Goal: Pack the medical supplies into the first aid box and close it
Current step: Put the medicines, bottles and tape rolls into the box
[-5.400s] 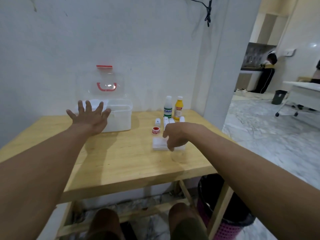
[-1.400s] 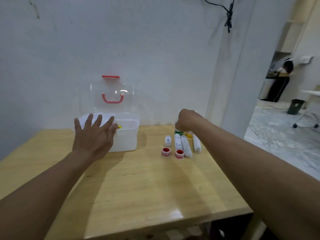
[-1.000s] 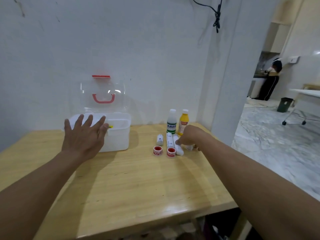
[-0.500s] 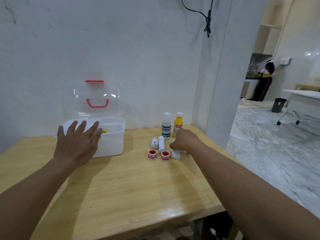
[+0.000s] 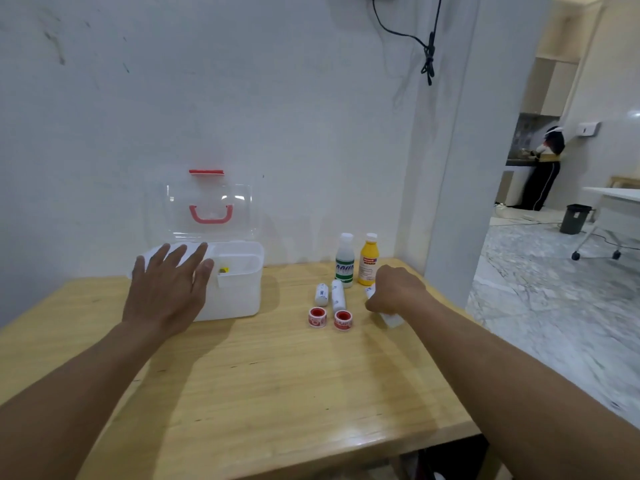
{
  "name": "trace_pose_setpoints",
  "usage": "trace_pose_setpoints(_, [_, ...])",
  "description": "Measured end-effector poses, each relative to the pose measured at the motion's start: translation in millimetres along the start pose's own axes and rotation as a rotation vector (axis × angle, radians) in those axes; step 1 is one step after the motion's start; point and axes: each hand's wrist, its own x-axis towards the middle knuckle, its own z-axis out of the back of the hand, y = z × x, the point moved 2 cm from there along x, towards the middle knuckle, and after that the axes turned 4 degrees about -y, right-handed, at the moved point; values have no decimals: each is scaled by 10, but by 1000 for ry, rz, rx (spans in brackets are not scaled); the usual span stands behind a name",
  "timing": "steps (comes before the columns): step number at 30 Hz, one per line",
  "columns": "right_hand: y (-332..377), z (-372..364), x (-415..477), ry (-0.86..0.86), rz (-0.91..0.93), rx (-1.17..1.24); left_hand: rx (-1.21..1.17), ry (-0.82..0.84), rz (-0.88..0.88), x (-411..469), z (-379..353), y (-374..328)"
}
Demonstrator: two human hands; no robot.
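The white first aid box (image 5: 239,292) stands open at the back of the wooden table (image 5: 277,382), its clear lid (image 5: 207,211) with a red handle upright against the wall. My left hand (image 5: 166,292) hovers flat, fingers spread, over the box's front left. My right hand (image 5: 393,291) is closed around white bandage rolls (image 5: 391,319) at the right. Two more bandage rolls (image 5: 337,295) and two red tape rolls (image 5: 330,318) lie between the box and that hand. A white bottle (image 5: 345,259) and a yellow bottle (image 5: 368,259) stand behind them.
A white wall runs behind the table, with a pillar (image 5: 467,168) at its right rear corner. Marble floor (image 5: 554,289) opens to the right, with a black bin (image 5: 576,219), a wheeled table and a person standing far off. A small yellow item (image 5: 223,270) lies in the box.
My right hand went from the bottles down onto the bandage rolls and closed on them, lifting them slightly rightward. My left hand stayed over the box. The gauze pad seen earliest is gone from the table.
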Motion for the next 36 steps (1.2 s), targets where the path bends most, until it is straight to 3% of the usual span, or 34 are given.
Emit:
trace_pose_setpoints(6, [260,491,22,-94,83,94,4,-32,81,38,70,150])
trace_pose_setpoints(9, [642,696,47,-100,208,170,7,6,139,59,60,258])
trace_pose_setpoints(13, [1267,804,1,-42,433,198,-25,158,206,77,35,330])
trace_pose_setpoints(19, [1924,717,77,110,636,90,-11,263,205,94,79,324])
trace_pose_setpoints(30, [2262,567,288,231,625,-164,-87,231,194,63,80,344])
trace_pose_setpoints(36, [2348,499,239,324,637,-171,-113,265,204,49,89,343])
